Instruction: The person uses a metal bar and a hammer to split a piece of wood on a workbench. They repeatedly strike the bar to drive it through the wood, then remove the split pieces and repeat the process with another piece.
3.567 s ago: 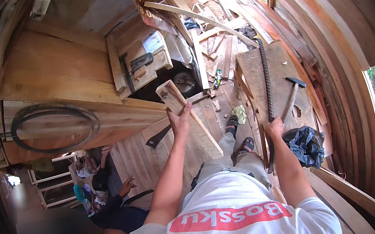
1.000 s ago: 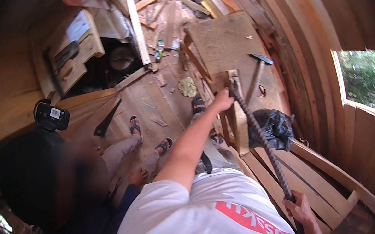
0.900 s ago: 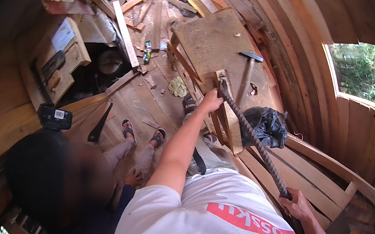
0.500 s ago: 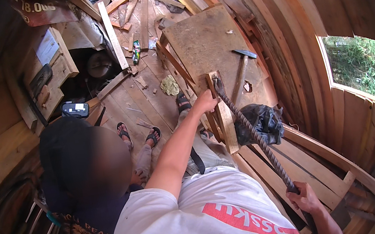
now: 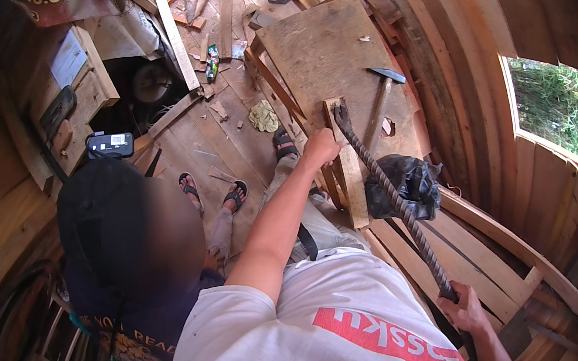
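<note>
Plank wall (image 5: 457,28) takes the whole right side of the frame, bowed by the lens, with a window opening (image 5: 563,106) onto greenery at far right. Co-worker (image 5: 120,273) in dark cap and dark printed shirt at left of frame, next to the wearer's left arm. Brown-topped table (image 5: 309,39) upper centre-right. Slatted planks (image 5: 482,245) lower right.

Spiral metal bar (image 5: 396,199) runs diagonally, from centre-right down to lower right. Wood block (image 5: 354,186) centre-right, long side roughly up-down in frame, at the table's near end. Bar's upper end overlaps the block's upper end; can't tell if it's seated in the wood or just lying against it. Black plastic bag (image 5: 410,188) right of the block, partly behind the bar.

Hammer (image 5: 379,111) flat on the tabletop, right of the block, head up-frame, wooden handle pointing back. Right hand (image 5: 463,307), lower right: wrapped round the bar's lower part. Left hand (image 5: 320,149), centre: fingers curled on the block's left side, gripping it. Crumpled yellowish wad (image 5: 263,117) on the floor, left of the table.
</note>
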